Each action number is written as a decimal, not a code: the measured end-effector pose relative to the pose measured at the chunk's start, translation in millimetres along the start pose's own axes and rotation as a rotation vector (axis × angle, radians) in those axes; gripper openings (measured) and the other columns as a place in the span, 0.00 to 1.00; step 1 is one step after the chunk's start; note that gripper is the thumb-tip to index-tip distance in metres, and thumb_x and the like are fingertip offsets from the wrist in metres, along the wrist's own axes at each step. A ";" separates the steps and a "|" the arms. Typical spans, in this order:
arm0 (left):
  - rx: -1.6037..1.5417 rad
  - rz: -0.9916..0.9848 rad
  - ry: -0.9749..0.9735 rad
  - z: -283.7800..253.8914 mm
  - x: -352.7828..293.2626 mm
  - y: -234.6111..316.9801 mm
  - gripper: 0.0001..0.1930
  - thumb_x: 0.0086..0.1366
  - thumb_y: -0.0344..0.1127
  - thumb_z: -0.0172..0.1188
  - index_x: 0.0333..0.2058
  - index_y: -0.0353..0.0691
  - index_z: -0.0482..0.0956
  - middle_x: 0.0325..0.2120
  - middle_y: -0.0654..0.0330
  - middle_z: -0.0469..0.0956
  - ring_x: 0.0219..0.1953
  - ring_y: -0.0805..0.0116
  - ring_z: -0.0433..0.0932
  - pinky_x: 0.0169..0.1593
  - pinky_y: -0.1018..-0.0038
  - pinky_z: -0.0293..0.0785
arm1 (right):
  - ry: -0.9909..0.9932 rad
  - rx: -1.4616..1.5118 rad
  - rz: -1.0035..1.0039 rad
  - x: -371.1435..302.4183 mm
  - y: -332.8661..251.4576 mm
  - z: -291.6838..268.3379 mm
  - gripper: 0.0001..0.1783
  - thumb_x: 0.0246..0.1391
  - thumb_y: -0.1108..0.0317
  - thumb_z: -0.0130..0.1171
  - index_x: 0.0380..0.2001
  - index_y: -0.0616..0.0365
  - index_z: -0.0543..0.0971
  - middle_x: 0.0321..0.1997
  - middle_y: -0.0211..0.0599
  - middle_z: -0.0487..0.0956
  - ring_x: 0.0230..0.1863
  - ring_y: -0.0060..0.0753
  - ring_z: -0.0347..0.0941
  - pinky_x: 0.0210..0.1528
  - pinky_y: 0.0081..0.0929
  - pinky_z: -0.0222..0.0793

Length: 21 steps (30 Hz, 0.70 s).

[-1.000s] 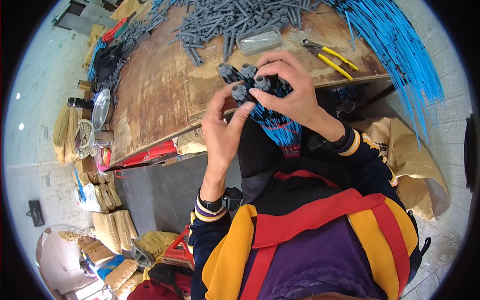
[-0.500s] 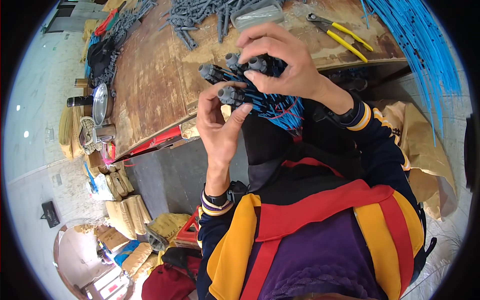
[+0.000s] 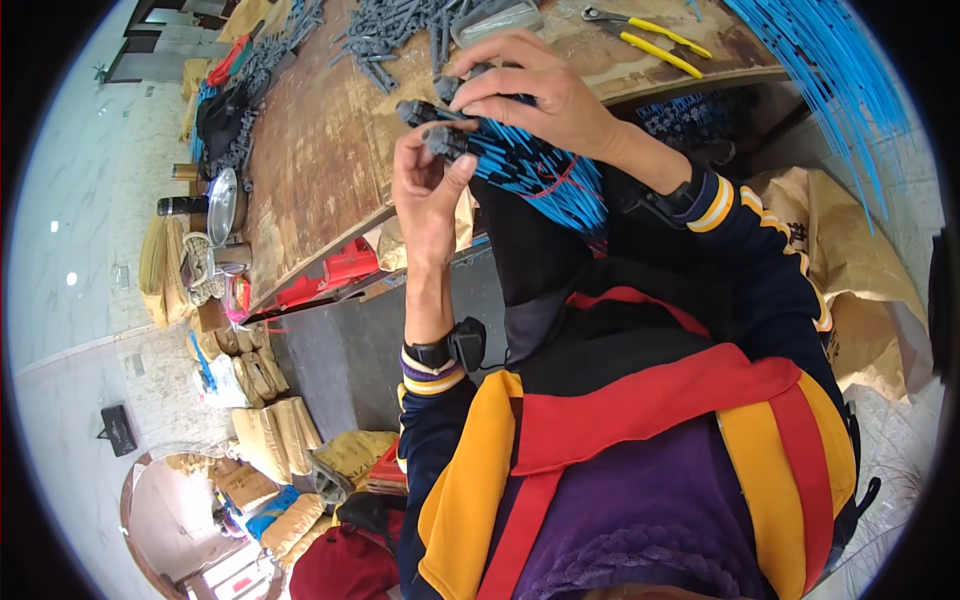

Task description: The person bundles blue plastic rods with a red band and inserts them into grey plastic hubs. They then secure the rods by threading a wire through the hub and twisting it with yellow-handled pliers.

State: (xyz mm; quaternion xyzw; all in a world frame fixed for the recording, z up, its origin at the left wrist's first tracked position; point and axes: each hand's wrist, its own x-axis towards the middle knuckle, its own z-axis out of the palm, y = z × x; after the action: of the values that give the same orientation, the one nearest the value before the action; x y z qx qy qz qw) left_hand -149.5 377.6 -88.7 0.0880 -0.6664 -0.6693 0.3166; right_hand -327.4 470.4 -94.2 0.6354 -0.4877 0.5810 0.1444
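Note:
A bundle of thin blue rods (image 3: 570,200) with black sections lies over my lap, a red tie around it. Several dark grey ribbed end pieces (image 3: 443,142) cap clusters at its upper end. My left hand (image 3: 428,195) has thumb and fingers closed around the nearest grey-capped cluster. Above it and to the right, my right hand (image 3: 545,100) curls over the far grey-capped clusters, thumb against them and fingers bent across the top. Those fingers partly cover the caps.
Loose grey plastic parts (image 3: 400,40), a clear plastic tray (image 3: 495,22) and yellow-handled pliers (image 3: 655,45) lie on the worn wooden table (image 3: 310,150). More blue rods (image 3: 830,90) hang over its right edge. A brown paper sack (image 3: 850,270) stands at right.
The view has shifted slightly. Both hands and the bundle's capped end now appear farther up and left, with the caps tilted more. Both hands keep their hold.

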 end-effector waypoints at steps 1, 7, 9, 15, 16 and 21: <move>0.017 0.012 -0.023 0.9 1.7 -0.3 0.20 0.60 0.26 0.65 0.48 0.37 0.68 0.45 0.57 0.77 0.42 0.76 0.72 0.48 0.78 0.68 | 0.036 -0.045 0.005 -3.4 -3.9 0.0 0.06 0.47 0.75 0.63 0.31 0.55 0.81 0.45 0.31 0.77 0.51 0.36 0.71 0.53 0.32 0.65; 0.058 0.003 -0.083 -1.0 -1.5 0.0 0.20 0.62 0.26 0.63 0.50 0.37 0.66 0.41 0.62 0.75 0.42 0.77 0.71 0.47 0.78 0.67 | 0.121 -0.206 -0.060 -12.6 -34.4 -0.2 0.07 0.48 0.73 0.63 0.33 0.55 0.80 0.52 0.36 0.74 0.56 0.42 0.68 0.57 0.38 0.64; 0.066 0.020 -0.085 1.8 -1.6 1.2 0.20 0.62 0.27 0.63 0.50 0.37 0.66 0.41 0.62 0.74 0.42 0.77 0.70 0.47 0.79 0.67 | 0.037 -0.292 -0.015 -18.2 -46.8 -4.4 0.09 0.46 0.72 0.64 0.34 0.55 0.80 0.56 0.39 0.72 0.59 0.45 0.65 0.60 0.39 0.62; 0.081 0.033 -0.083 -2.8 -2.9 -0.9 0.20 0.63 0.27 0.62 0.51 0.37 0.65 0.42 0.63 0.73 0.43 0.77 0.70 0.47 0.80 0.65 | -0.056 -0.274 0.039 -20.5 -52.0 -5.8 0.11 0.43 0.71 0.66 0.33 0.55 0.79 0.59 0.42 0.69 0.65 0.49 0.61 0.64 0.42 0.60; 0.081 0.032 -0.081 -4.5 -3.1 -1.7 0.20 0.63 0.27 0.62 0.51 0.37 0.65 0.42 0.63 0.73 0.43 0.77 0.70 0.47 0.80 0.65 | -0.051 -0.268 0.044 -19.5 -52.2 -4.1 0.10 0.43 0.70 0.66 0.33 0.55 0.79 0.58 0.42 0.70 0.65 0.48 0.61 0.64 0.43 0.59; 0.100 0.010 -0.075 -9.6 -6.1 2.4 0.20 0.64 0.27 0.61 0.51 0.37 0.65 0.44 0.62 0.73 0.43 0.77 0.70 0.48 0.79 0.66 | -0.070 -0.283 0.089 -16.5 -62.3 1.1 0.11 0.43 0.70 0.66 0.33 0.56 0.78 0.59 0.43 0.69 0.65 0.49 0.61 0.64 0.44 0.59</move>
State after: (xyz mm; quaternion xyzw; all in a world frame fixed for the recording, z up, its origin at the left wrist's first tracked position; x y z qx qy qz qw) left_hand -138.8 373.1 -89.3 0.0754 -0.7108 -0.6365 0.2898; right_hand -275.2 507.1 -85.1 0.6064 -0.5970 0.4897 0.1897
